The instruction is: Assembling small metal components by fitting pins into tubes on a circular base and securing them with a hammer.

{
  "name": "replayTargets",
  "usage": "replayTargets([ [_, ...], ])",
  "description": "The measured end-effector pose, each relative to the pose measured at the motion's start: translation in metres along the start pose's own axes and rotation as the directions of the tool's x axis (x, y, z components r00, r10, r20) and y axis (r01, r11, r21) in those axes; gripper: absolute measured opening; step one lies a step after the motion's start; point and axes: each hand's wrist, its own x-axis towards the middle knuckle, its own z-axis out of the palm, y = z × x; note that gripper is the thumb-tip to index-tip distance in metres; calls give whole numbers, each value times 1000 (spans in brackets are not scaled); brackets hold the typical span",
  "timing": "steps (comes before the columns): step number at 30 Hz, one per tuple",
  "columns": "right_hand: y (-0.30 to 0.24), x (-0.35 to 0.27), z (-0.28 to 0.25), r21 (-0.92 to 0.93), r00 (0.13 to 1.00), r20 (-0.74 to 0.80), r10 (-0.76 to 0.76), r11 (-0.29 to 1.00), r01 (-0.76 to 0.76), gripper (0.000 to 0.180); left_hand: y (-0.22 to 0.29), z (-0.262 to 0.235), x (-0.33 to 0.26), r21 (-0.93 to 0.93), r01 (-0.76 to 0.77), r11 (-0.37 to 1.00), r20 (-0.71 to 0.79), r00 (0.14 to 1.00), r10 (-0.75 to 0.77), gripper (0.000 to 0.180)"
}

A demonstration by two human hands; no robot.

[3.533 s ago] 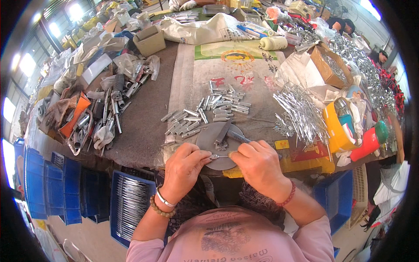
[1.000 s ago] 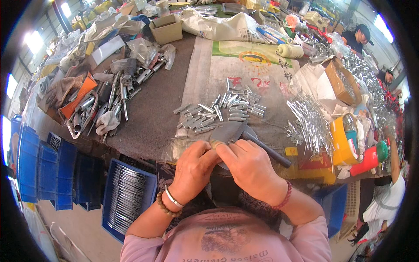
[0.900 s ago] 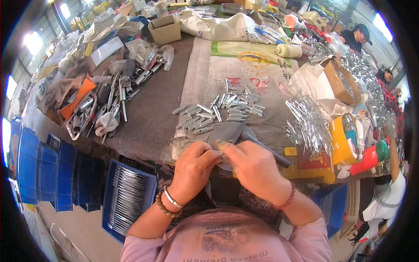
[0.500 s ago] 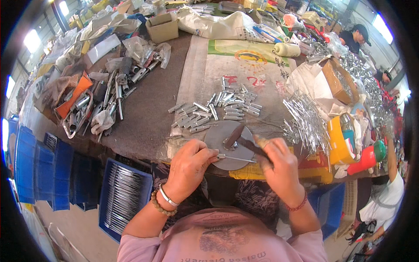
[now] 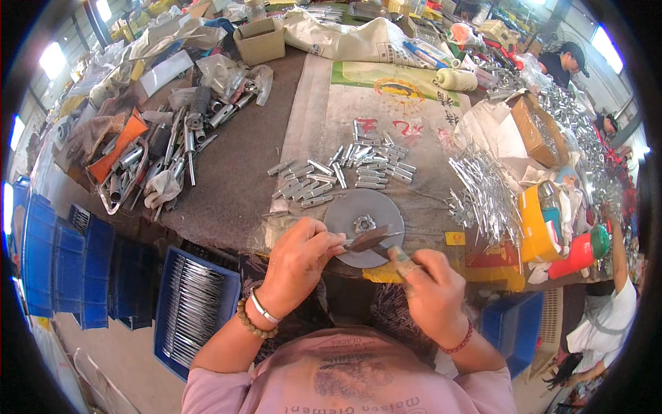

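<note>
A round grey metal plate (image 5: 348,205) lies at the near edge of the bench, with a small raised metal piece (image 5: 364,223) at its middle. Over its near half, my left hand (image 5: 301,250) pinches a slim metal rod, mostly hidden now by the fingers and the tool. My right hand (image 5: 433,284) is closed round the handle of a dark hammer (image 5: 370,238), whose head is low over the plate at my left fingertips, slightly blurred. Whether the head touches the rod I cannot tell. Just beyond the plate lie several short metal tubes (image 5: 369,169).
Thin metal rods (image 5: 486,193) are heaped on the right, beside a yellow container (image 5: 538,221) and a red bottle (image 5: 572,255). Mixed tools and tubes (image 5: 186,138) pile up at left. A blue bin (image 5: 231,303) of rods stands low left. Co-workers (image 5: 565,62) are at the far right.
The hammer head has come down and nearer to me, from the plate's middle to my left fingertips. My right hand has dropped lower; my left hand has hardly moved.
</note>
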Motion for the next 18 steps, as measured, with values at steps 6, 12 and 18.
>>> replayTargets([
  [6, -4, 14, -1, 86, 983, -186, 4, 996, 12, 52, -1, 0, 1, -47, -2, 999, -11, 1000, 1, 28],
  [12, 2, 5, 10, 0, 999, 4, -35, 999, 35, 54, 4, -2, 3, -37, -5, 999, -5, 1000, 5, 25],
  [18, 23, 30, 15, 130, 990, 111, 88, 986, -102, 53, 0, 0, 2, -44, 14, 999, 0, 1000, -14, 24],
])
